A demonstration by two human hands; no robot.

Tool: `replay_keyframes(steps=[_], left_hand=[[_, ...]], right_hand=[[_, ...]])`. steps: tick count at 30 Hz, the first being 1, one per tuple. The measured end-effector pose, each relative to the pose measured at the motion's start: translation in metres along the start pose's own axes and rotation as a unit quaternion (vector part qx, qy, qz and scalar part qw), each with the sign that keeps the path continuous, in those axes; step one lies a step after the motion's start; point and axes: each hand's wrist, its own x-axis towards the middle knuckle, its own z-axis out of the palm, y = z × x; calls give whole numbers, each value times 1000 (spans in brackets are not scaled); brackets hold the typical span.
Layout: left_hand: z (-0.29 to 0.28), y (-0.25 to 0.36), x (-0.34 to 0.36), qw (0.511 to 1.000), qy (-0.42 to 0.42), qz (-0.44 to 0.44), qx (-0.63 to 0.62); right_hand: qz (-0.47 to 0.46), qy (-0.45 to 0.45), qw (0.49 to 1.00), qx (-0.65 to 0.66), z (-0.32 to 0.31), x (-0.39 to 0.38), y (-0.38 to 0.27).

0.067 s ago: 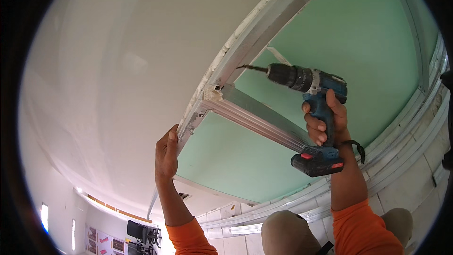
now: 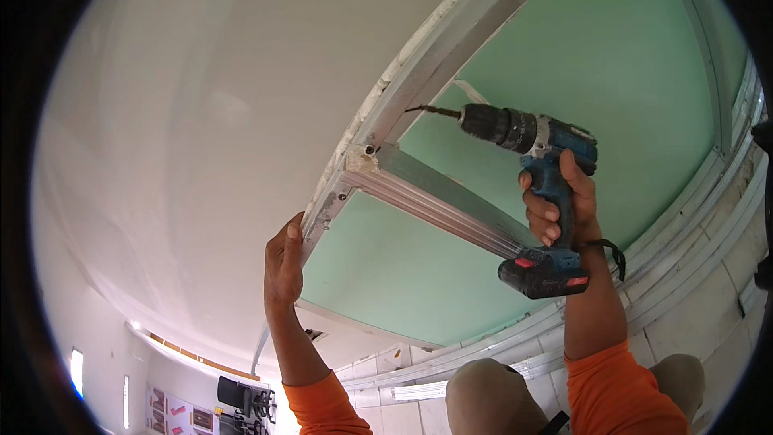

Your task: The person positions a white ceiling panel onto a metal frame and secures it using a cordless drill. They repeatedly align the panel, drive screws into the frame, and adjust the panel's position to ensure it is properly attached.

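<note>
My right hand (image 2: 560,193) is wrapped around the handle of a blue and black cordless drill (image 2: 555,141). A long drill bit (image 2: 435,110) points left from its chuck. The bit's tip lies over the upright metal stud (image 2: 447,72) at the panel's edge; whether it touches the metal I cannot tell. Lower left, my left hand (image 2: 285,262) grips the edge of the white wall panel (image 2: 201,137), its thumb on the near side and the other fingers partly hidden. Between the hands, a ribbed metal crosspiece (image 2: 443,208) meets the stud near a hole.
Green board (image 2: 596,56) fills the frame behind the drill. Long metal profiles (image 2: 692,209) lie along the tiled floor (image 2: 725,266) at right. My knee (image 2: 491,395) is at the bottom. Office chairs (image 2: 241,399) stand far off at lower left.
The drill and my right hand have shifted slightly to the right, the bit's tip moving with them. My left hand stays in place on the panel edge.
</note>
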Motion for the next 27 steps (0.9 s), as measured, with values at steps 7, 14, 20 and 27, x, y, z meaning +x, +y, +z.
replay_keyframes(steps=[7, 14, 20, 27], left_hand=[[2, 1, 6, 1000, -9, 12, 13], [5, -2, 8, 1000, -9, -12, 28], [4, 0, 9, 999, -22, -6, 35], [8, -5, 16, 999, -26, -4, 20]], right_hand=[[-74, 96, 982, -143, 37, -14, -15], [-70, 188, 949, -243, 78, -16, -4], [-69, 172, 938, -292, 85, -13, -3], [-42, 196, 929, -311, 79, -10, -4]])
